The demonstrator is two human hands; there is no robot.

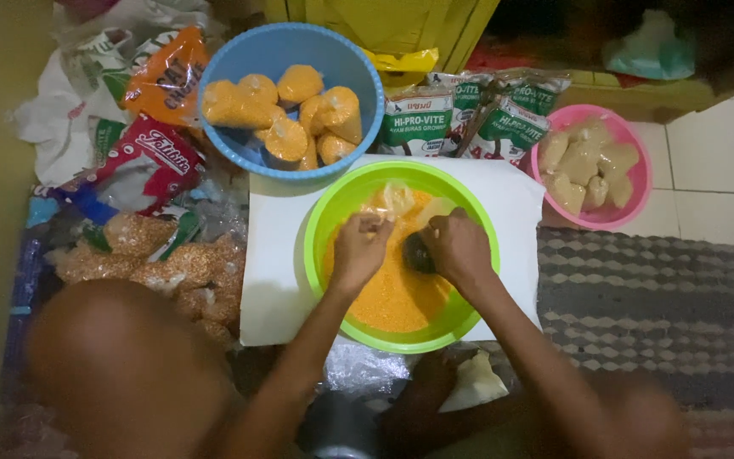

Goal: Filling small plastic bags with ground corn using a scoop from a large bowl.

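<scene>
Hands – left hand, right hand – perhaps scooping, green bowl, orange grain

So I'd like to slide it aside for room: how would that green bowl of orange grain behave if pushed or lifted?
The green bowl looks like thin plastic, so it may flex at the rim. It holds a deep layer of orange grain, so it is probably heavy for its size. On the white sheet it would likely slide rather than tip, being wide and low; loose grain could spill if tilted.

Dim warm indoor light; soft shadows; near foreground blurred; slight overall softness, corners dark.
</scene>
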